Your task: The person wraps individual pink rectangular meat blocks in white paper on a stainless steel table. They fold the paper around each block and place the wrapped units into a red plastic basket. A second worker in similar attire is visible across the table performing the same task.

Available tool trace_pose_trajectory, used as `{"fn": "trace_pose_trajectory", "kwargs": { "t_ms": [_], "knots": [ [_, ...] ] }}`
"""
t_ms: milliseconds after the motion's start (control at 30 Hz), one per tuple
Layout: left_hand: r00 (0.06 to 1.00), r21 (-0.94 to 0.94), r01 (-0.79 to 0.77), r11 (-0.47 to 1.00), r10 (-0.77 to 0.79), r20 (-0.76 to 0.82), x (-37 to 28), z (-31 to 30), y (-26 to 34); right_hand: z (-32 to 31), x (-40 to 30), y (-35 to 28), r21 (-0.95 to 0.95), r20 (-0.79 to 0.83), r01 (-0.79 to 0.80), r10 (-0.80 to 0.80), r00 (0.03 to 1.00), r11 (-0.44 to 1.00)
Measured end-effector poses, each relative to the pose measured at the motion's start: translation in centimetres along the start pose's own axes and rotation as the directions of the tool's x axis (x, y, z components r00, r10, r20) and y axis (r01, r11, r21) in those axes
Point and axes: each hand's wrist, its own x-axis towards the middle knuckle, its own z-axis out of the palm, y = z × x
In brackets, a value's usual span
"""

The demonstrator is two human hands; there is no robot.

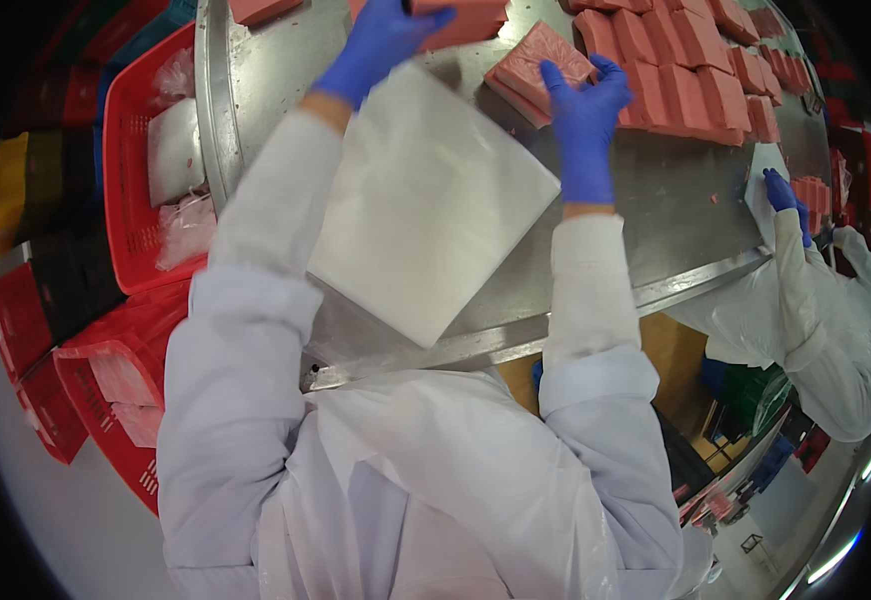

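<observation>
Both my hands wear blue gloves and reach over a stainless steel table. My left hand is at the top edge of view, its thumb against a pink block that looks like pressed meat. The frame edge cuts off part of its grip. My right hand has thumb and fingers around the near right corner of a pink slab, which rests on another slab. Between my forearms lies a stack of white sheets, turned cornerwise, with one corner by the table's front edge.
Rows of pink blocks fill the table's far right. A red crate with plastic-wrapped packs stands left of the table; another red crate sits lower. At right, a co-worker's gloved hand is by a white sheet. The table's raised front rim borders my apron.
</observation>
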Motion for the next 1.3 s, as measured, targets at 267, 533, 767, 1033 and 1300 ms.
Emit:
{"fn": "trace_pose_trajectory", "kwargs": {
  "t_ms": [267,533,767,1033,1300],
  "knots": [
    [0.81,0.54,0.583,0.607,-0.49,-0.322,-18.6,-2.8,5.7,2.0,-12.8,-1.6,-0.185,0.493,0.287,-0.164,0.854,0.94],
    [0.908,0.55,0.089,0.831,-0.295,0.299,-15.7,-8.9,8.6,0.3,-13.8,0.4,0.2,0.882,0.649,-0.423,0.207,0.734],
    [0.83,0.355,0.506,0.786,-0.556,0.047,-14.4,-7.6,6.0,-1.9,-16.6,-2.8,0.222,0.954,0.337,-0.275,0.12,0.915],
    [0.513,0.443,0.631,0.637,-0.771,0.377,-11.9,-6.7,5.2,4.0,-8.3,-0.8,-0.009,0.811,0.407,-0.231,0.537,0.913],
    [0.677,0.492,-0.411,0.767,-0.105,0.729,-24.0,0.4,10.3,0.7,-8.3,-1.0,0.26,0.763,-0.191,-0.08,0.641,0.947]
  ]
}}
